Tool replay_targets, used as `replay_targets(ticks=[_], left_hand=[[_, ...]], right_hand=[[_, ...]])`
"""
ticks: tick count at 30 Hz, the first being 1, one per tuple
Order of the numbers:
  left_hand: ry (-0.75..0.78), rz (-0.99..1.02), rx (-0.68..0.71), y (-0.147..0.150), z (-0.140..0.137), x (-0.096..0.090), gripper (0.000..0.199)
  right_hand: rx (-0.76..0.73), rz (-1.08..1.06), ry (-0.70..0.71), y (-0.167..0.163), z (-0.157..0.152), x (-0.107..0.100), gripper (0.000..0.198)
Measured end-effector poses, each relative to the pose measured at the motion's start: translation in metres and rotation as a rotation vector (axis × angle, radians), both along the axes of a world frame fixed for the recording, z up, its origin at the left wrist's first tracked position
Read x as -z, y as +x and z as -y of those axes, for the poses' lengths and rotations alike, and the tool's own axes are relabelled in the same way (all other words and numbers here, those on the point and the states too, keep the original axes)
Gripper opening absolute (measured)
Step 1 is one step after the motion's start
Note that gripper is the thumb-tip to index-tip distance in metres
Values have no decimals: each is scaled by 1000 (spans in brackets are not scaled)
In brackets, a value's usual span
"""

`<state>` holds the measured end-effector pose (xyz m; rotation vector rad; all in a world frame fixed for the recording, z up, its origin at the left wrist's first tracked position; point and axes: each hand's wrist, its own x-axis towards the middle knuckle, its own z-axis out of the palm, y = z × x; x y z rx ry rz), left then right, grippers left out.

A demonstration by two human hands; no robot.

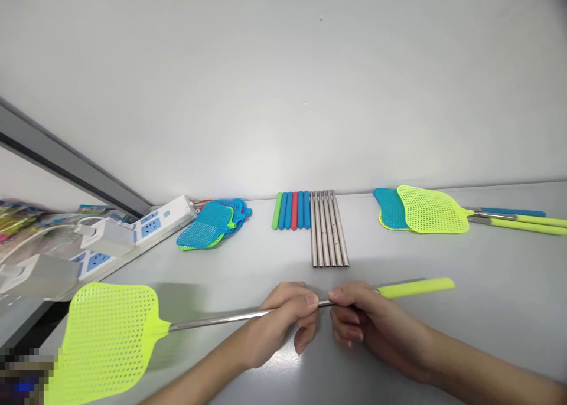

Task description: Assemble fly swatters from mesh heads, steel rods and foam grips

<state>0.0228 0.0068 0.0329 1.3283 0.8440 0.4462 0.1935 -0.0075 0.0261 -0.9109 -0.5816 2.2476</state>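
Note:
Both of my hands grip a yellow-green fly swatter (pixel 212 320) by its thin metal shaft. My left hand (pixel 287 316) pinches the shaft between thumb and fingers, on the side nearer the perforated head. Just to its right, my right hand (pixel 367 316) pinches the shaft close to the yellow-green handle, which sticks out to the right. The swatter is stretched out, its head at the lower left. Beyond my hands lie a row of metal rods (pixel 328 231) and, left of them, several coloured handles (pixel 295 210) in green, blue and red.
Loose swatter heads (pixel 206 225), blue and green, are stacked at the left. Whole swatters (pixel 434 211) lie overlapped at the right. A white power strip (pixel 163 216) with plugged-in adapters runs along the left edge, beside plastic packets. A pale wall (pixel 283 86) stands behind the grey table (pixel 248 263).

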Motion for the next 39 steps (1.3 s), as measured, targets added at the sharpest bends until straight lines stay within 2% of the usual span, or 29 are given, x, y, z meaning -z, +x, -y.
replay_targets(ticks=[15,25,39], left_hand=[[-108,149,-97,-5,-1,7,35],[-164,213,-148,-9,-4,11,38],[-217,308,-191,-7,-8,11,35]], right_hand=[[10,94,32,7,-4,-4,34],[70,172,-68,6,-7,-12,33],[122,152,-74,9,-9,-13,31]])
